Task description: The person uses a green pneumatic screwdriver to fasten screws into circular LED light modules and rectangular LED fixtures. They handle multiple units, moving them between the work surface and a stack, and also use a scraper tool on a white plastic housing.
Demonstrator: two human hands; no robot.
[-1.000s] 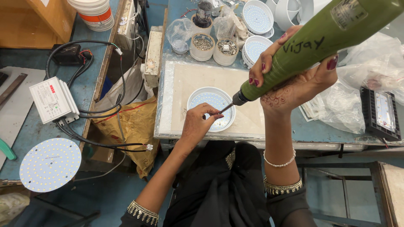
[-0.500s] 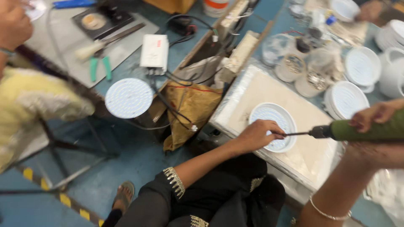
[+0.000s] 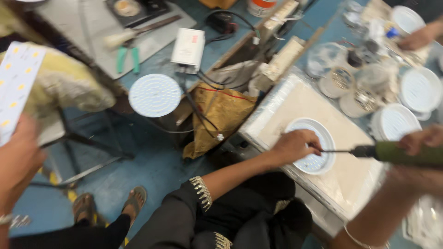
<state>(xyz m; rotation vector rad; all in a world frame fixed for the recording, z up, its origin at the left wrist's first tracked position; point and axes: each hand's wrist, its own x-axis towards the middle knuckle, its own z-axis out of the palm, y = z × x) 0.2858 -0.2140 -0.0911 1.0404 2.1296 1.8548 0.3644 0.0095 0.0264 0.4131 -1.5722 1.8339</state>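
Left hand unmoved on round lamp, green screwdriver seemingly gripped by right hand

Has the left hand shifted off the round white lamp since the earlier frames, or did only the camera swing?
No. The left hand rests on the round white lamp on the pale work board, as before; only the view swung.
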